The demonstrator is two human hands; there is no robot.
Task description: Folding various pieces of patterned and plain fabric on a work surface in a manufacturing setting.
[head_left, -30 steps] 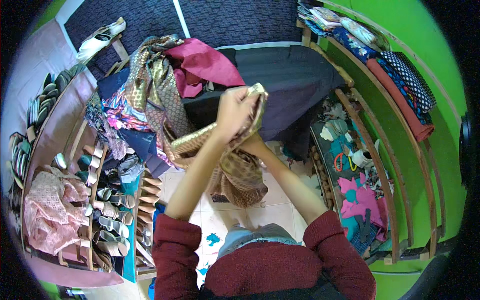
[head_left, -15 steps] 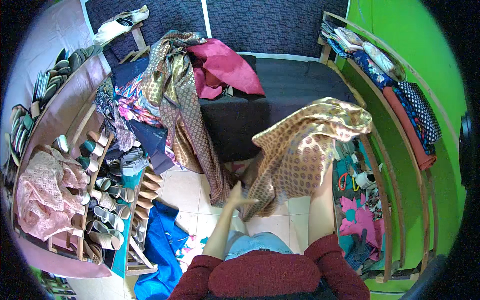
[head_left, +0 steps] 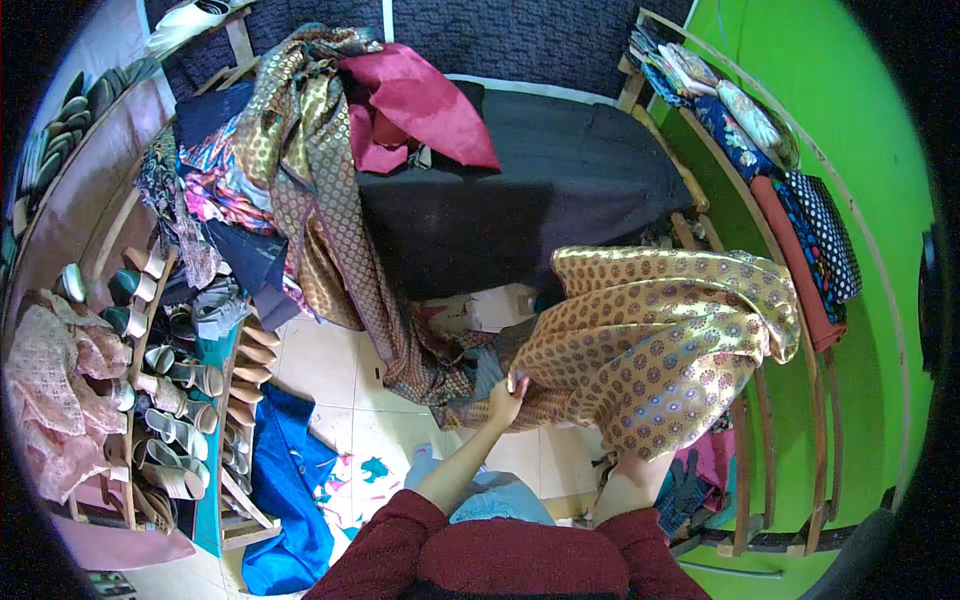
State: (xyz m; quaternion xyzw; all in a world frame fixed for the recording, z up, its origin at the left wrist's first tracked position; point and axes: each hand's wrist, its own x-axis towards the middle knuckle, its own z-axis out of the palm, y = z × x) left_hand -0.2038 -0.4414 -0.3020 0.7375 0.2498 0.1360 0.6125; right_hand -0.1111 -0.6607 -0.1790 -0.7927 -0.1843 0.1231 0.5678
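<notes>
A long gold and brown patterned cloth [head_left: 650, 340] spreads in front of me. Its far end drapes from the pile on the black sofa [head_left: 420, 240] down to the tiled floor. The fingers of my left hand [head_left: 508, 400] are closed on the cloth's near left edge. My right forearm [head_left: 635, 485] reaches under the raised, billowing right part of the cloth, which hides that hand and its fingers. A crimson cloth [head_left: 430, 110] lies on the sofa beside the patterned folds.
To my left stand wooden racks of shoes [head_left: 180, 430], with a pink lace cloth [head_left: 65, 390] over one. Blue fabric [head_left: 290, 490] and small scraps [head_left: 350, 480] lie on the floor. Along the green wall runs a slatted wooden rack [head_left: 770, 450] with folded fabrics [head_left: 800, 260] on top.
The raised part of the cloth has swung right and toward me, spreading wider. My left hand has moved slightly right, from outstretched fingers to closed on the cloth. The view has shifted right.
</notes>
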